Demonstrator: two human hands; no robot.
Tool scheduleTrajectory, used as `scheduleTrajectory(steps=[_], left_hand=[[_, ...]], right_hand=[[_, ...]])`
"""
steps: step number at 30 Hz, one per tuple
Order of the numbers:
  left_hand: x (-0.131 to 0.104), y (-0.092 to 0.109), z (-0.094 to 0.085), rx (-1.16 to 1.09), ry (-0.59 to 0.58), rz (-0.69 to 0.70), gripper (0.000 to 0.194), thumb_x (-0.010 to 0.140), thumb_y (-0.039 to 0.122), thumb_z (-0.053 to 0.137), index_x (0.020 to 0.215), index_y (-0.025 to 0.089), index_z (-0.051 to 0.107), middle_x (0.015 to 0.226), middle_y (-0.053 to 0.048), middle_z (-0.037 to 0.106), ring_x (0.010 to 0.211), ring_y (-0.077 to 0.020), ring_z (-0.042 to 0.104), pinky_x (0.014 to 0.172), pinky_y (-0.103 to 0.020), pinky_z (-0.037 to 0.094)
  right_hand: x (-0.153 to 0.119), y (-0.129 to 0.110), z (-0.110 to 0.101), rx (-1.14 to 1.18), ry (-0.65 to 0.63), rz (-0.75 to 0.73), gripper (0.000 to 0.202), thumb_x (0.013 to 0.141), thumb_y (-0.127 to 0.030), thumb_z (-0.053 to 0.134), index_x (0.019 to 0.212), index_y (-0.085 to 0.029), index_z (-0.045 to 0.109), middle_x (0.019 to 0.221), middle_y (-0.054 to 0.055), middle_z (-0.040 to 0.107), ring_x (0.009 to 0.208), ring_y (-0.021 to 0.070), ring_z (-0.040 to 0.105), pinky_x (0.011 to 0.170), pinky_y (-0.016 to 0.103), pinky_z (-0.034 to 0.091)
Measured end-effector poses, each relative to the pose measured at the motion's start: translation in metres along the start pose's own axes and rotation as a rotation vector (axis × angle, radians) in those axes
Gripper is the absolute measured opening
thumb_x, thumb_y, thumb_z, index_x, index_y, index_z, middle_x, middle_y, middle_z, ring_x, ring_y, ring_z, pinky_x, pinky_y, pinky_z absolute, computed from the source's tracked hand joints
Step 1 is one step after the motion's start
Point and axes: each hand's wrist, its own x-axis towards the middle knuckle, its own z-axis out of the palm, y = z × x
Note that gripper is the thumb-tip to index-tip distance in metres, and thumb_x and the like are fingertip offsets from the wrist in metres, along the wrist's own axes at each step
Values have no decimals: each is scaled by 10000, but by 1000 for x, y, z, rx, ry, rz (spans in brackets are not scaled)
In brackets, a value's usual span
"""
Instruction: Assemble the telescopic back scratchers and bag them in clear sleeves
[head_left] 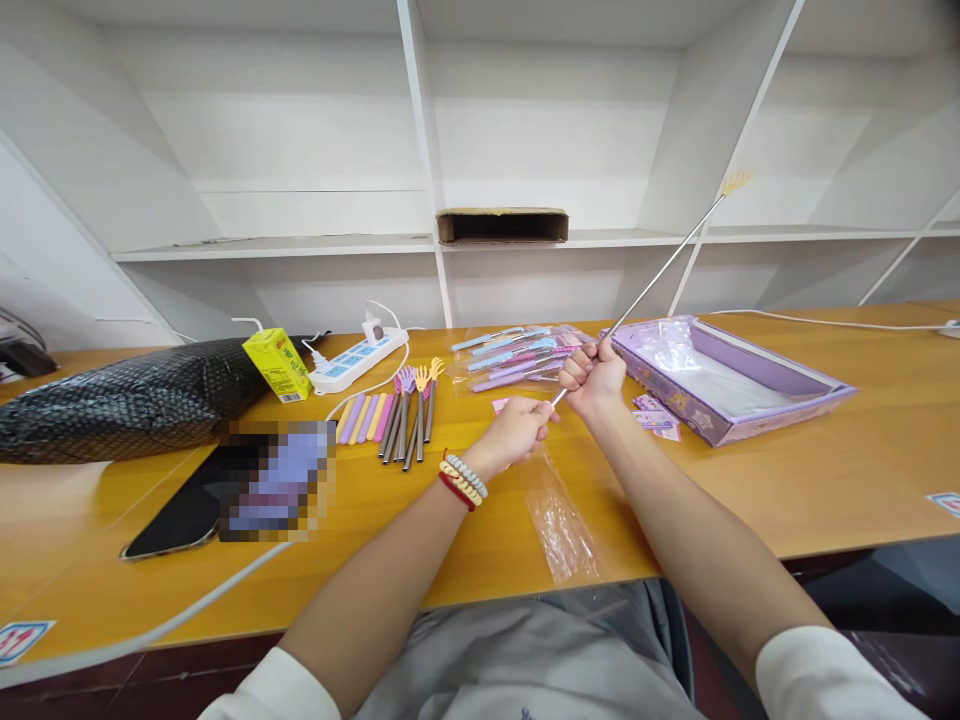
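You've got both hands on the back scratcher (666, 265): its thin metal rod slants from the center of the frame to its yellow claw head, upper right. Your right hand (595, 378) is fisted around the rod; your left hand (517, 432), just below and left, pinches the lower end (bracelets (463, 480) on that wrist, for ID). Grip is narrow on both, fingers wrapped. Left of center on the table (787, 490) you have shorter scratchers (406, 425) with purple, pink and yellow-orange heads, right beside pastel tubes (365, 418). Behind your hands, center: clear-bagged pieces (517, 355) in blue and purple. Right of center: open purple box (679, 402), small printed cards (656, 417) by its near-left side. Clear plastic sleeve (559, 515) lies flat, lower center. Further left: power strip (360, 360), yellow drink carton (277, 365), dark phone (196, 495), black wrapped bundle (142, 400) at the left edge.
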Motion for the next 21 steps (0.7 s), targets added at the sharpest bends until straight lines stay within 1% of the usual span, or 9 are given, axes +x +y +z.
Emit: scheduleTrajectory(steps=[2, 5, 8, 12, 16, 17, 18, 19, 21], left_hand=[[-4, 3, -4, -188, -89, -113, 228, 882, 379, 398, 836, 173, 485, 530, 68, 341, 366, -38, 210, 378, -172, 152], [-9, 6, -12, -309, -206, -190, 227, 876, 385, 421, 827, 172, 482, 526, 72, 312, 359, -25, 181, 365, -154, 106], [-9, 7, -20, -303, -271, -219, 248, 872, 397, 434, 820, 164, 502, 535, 67, 315, 363, -19, 185, 356, -144, 110], [-7, 5, -29, -237, -317, -178, 257, 836, 417, 508, 829, 161, 523, 551, 64, 334, 373, -15, 206, 353, -138, 122], [-7, 1, -46, -156, -376, -183, 271, 789, 421, 568, 803, 151, 554, 516, 62, 350, 362, -21, 223, 341, -152, 123], [-7, 0, -52, -133, -375, -187, 263, 776, 407, 581, 797, 145, 568, 510, 55, 374, 358, -24, 239, 337, -158, 135], [-6, 0, -58, -116, -346, -181, 244, 764, 381, 589, 789, 138, 581, 514, 40, 411, 359, -29, 270, 335, -165, 161], [-5, -1, -65, -112, -281, -162, 216, 755, 346, 589, 780, 132, 592, 531, 22, 454, 365, -36, 311, 337, -173, 198], [-1, -2, -77, -124, -58, -91, 147, 725, 262, 578, 767, 124, 607, 590, -14, 529, 407, -55, 404, 372, -190, 296]], right_hand=[[0, -5, 0, 27, -26, 4, 434, 927, -504, 268, 617, -200, 263, 408, -92, 177, 312, 58, 128, 296, 171, 135], [1, -12, -2, 73, -41, -11, 432, 943, -473, 212, 614, -201, 273, 415, -86, 171, 316, 65, 129, 292, 177, 142], [2, -18, -5, 78, -25, -50, 435, 945, -470, 195, 614, -200, 275, 425, -87, 171, 321, 62, 132, 300, 179, 147], [5, -28, -8, 57, 20, -122, 418, 939, -456, 214, 614, -200, 276, 431, -89, 182, 324, 59, 146, 309, 182, 154], [12, -54, -16, 48, 99, -242, 385, 928, -409, 242, 608, -197, 266, 430, -88, 183, 320, 56, 158, 313, 180, 147], [14, -62, -19, 47, 132, -288, 381, 927, -401, 234, 607, -197, 261, 431, -87, 184, 317, 55, 161, 314, 179, 149], [16, -69, -22, 43, 170, -336, 382, 926, -404, 221, 607, -197, 258, 432, -87, 184, 314, 55, 166, 315, 179, 152], [17, -75, -25, 34, 207, -374, 387, 925, -414, 209, 608, -198, 257, 432, -86, 188, 311, 56, 178, 317, 180, 162], [19, -81, -30, 3, 272, -409, 402, 923, -445, 191, 613, -200, 263, 427, -85, 205, 307, 62, 211, 320, 184, 195]])
